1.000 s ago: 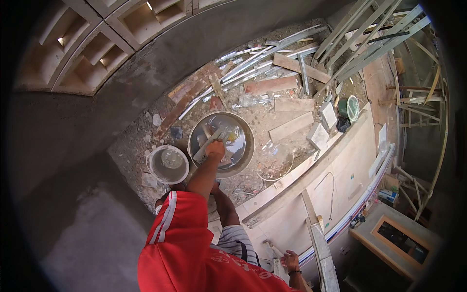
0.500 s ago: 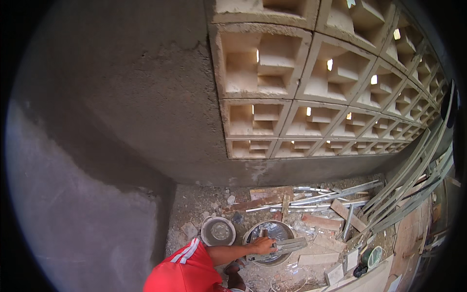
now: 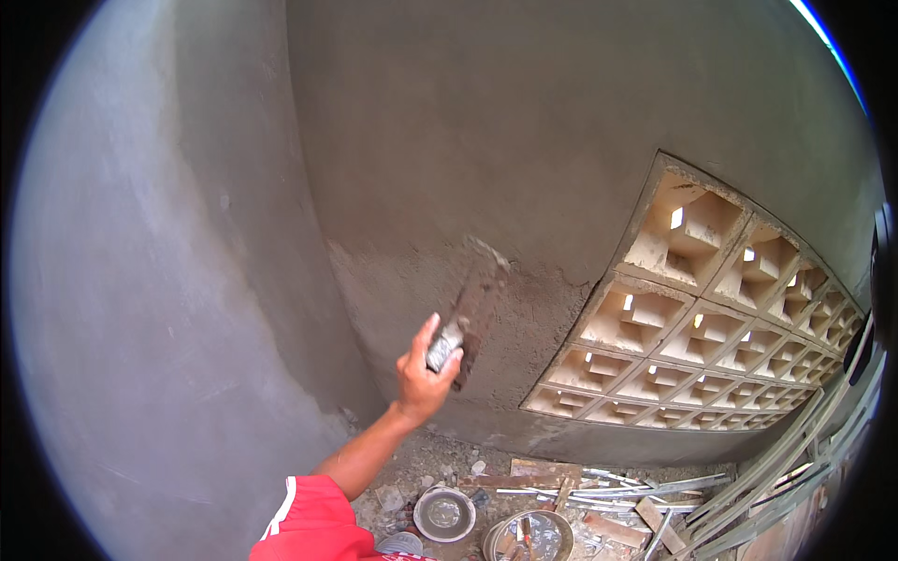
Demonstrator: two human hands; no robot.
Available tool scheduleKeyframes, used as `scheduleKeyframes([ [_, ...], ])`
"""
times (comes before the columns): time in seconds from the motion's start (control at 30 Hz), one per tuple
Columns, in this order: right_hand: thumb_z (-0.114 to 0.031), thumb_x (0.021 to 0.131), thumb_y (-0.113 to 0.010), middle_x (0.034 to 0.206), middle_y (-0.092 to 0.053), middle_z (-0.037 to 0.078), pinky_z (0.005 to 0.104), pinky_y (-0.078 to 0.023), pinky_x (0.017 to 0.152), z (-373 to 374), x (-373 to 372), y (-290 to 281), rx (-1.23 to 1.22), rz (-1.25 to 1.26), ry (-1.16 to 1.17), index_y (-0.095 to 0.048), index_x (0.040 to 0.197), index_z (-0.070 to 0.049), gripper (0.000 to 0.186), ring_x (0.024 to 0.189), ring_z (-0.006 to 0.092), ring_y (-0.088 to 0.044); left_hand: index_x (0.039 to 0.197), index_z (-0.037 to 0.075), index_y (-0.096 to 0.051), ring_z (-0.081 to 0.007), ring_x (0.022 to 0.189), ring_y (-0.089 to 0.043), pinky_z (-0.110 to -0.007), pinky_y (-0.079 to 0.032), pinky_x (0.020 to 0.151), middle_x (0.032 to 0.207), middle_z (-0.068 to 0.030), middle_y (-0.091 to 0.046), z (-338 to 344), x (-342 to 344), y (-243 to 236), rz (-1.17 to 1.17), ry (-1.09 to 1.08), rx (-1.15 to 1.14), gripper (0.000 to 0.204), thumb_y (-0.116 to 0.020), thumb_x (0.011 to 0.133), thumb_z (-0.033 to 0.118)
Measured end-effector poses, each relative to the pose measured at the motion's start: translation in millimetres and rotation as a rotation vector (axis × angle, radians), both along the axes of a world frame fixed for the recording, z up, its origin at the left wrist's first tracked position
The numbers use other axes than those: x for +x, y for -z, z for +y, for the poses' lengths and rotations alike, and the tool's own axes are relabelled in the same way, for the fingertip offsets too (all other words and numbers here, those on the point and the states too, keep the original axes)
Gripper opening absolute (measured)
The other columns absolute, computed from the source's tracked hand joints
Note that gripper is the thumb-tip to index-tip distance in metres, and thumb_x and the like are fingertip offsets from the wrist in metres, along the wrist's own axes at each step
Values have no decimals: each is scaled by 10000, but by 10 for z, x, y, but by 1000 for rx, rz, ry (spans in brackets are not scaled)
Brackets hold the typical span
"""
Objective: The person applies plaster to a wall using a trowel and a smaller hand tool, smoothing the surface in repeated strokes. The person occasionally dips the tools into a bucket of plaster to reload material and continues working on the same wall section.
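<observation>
- Sleeve (image 3: 318,524), red with white edging, lower left; I see it cover part of the floor.
- Left hand (image 3: 423,379), raised, its forearm slanting up from the sleeve; fingers wrapped around a trowel handle.
- Right hand, outside my view; I cannot tell how its fingers stand.
- Trowel (image 3: 479,307), flat, dark-bladed, tilted up and to the right before the wall; whether the blade touches the plaster or sits just off it, I cannot tell. The hand hides part of its lower end.
- Wall (image 3: 440,150), grey-brown: smooth above, rough about the trowel, with a pale ragged ridge (image 3: 488,251) just over the blade tip.
- Side wall (image 3: 122,318), left, pale grey, with a darker band along the corner.
- Block screen (image 3: 697,323), cream, pierced, set in the wall right of the trowel, apart from it.
- Bucket (image 3: 426,515), grey, on the floor below the hand.
- Basin (image 3: 567,534), larger, just right of the bucket, cut by my lower edge; an orange-handled tool (image 3: 527,533) inside.
- Floor (image 3: 400,470), strewn with rubble.
- Planks (image 3: 613,529), scattered right of the basin.
- Metal strips (image 3: 613,491), lying across the floor behind them.
- Long strips (image 3: 781,481), leaning in a bundle at far right, obstructing that corner.
</observation>
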State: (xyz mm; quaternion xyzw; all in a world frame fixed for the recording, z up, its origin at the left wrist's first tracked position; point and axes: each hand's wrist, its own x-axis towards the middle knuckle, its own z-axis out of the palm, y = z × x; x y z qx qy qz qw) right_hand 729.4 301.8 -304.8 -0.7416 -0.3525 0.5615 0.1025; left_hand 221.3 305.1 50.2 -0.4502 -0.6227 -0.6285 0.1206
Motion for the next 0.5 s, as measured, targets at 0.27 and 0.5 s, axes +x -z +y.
scheduleKeyframes([
  [0.27, -76, 927, -535, 775, -664, 150, 375, -544, 460, -110, -359, 60, 55, 46, 58, -564, 1155, -31, 235, 556, 249, -651, 1339, 12, -569, -305, 815, -723, -382, -562, 714, 983, -211, -716, 686, -1165, -2230, 214, -351, 87, 508, -685, 876, 186],
  [0.5, -73, 926, -532, 768, -661, 149, 377, -541, 450, -442, -564, 231, -62, 60, 53, -568, 1138, -37, 218, 548, 250, -648, 1410, 50, -506, -292, 664, -696, -402, -549, 598, 808, -170, -697, 1133, -837, -728, 274, -281, -107, 579, -702, 883, 191],
])
